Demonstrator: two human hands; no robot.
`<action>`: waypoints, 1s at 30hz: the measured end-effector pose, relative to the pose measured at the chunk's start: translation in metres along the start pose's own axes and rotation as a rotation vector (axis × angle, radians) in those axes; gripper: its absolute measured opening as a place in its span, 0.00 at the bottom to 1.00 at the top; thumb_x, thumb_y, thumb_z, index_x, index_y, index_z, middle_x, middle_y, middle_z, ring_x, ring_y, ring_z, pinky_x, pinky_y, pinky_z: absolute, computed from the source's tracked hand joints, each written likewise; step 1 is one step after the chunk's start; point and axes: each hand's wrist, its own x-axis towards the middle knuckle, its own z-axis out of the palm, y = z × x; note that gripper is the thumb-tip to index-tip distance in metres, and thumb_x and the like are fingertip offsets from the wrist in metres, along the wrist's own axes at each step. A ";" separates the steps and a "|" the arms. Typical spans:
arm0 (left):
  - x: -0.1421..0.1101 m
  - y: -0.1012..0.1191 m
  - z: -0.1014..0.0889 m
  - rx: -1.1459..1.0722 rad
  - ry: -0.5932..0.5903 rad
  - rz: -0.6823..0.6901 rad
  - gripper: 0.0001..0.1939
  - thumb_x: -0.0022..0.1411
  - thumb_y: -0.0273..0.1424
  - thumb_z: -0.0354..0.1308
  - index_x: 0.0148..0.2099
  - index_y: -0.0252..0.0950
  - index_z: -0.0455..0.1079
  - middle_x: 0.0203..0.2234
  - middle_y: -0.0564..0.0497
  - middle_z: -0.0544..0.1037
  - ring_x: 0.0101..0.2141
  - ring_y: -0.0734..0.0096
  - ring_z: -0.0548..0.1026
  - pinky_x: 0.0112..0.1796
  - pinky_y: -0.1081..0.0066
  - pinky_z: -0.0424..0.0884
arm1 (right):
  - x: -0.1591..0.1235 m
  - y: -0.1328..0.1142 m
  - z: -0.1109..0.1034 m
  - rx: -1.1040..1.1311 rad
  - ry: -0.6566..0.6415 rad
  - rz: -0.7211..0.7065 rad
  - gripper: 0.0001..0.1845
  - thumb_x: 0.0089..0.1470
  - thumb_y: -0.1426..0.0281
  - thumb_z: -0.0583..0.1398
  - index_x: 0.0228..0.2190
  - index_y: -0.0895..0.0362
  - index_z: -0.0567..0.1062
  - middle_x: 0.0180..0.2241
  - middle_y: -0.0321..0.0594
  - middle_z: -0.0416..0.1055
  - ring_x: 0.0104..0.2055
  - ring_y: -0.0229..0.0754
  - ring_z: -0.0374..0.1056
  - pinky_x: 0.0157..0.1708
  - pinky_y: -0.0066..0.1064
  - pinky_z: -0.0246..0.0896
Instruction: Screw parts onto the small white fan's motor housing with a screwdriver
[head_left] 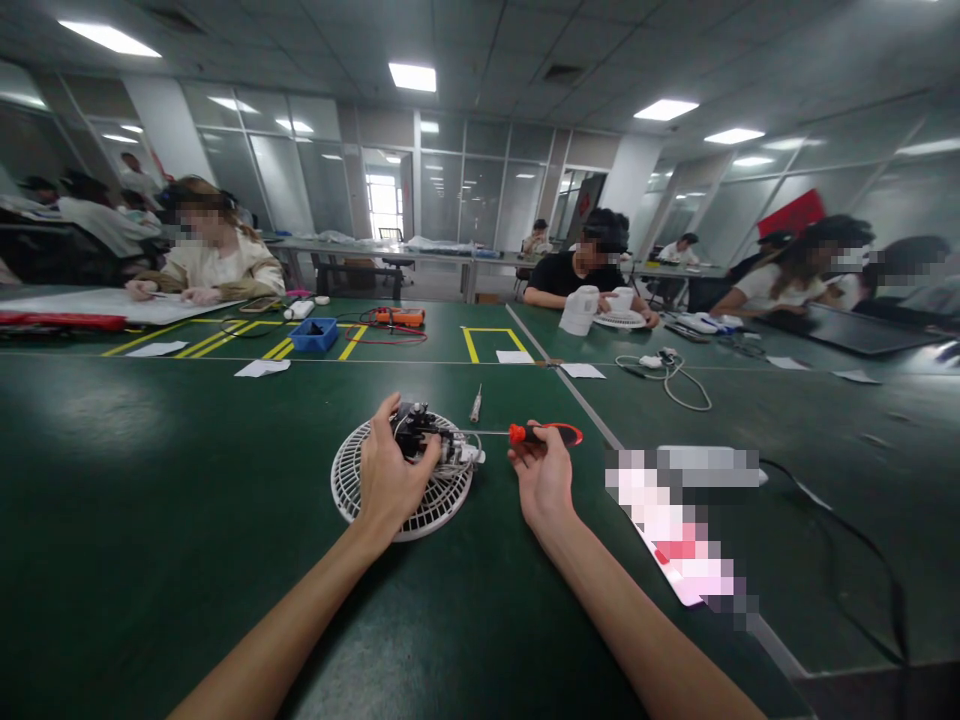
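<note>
My left hand [397, 480] is wrapped round a black motor [414, 425] that sits on a round white fan grille [349, 480]. White wires [456, 460] trail off the motor's right side. A screwdriver [547, 434] with a red and black handle is in my right hand [546, 475], held level. Its shaft points left, and its tip reaches the motor; whether it sits in a screw I cannot make out. Beyond the grille, a smaller, thin screwdriver [476, 405] lies on the green table [247, 560].
A blue bin [313, 335] and an orange meter [400, 318] stand at the far left. A white cable [686, 385] lies at right, nearer a blurred bright panel [675, 530] and a black cord [840, 525]. Across the table, a person [585, 270] handles white parts.
</note>
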 end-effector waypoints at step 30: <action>0.001 0.002 -0.001 0.000 0.009 -0.058 0.31 0.57 0.42 0.67 0.59 0.40 0.62 0.49 0.42 0.76 0.47 0.52 0.78 0.51 0.49 0.73 | -0.001 0.001 -0.002 0.016 -0.072 0.044 0.10 0.44 0.66 0.68 0.30 0.54 0.73 0.27 0.32 0.75 0.29 0.37 0.70 0.28 0.27 0.67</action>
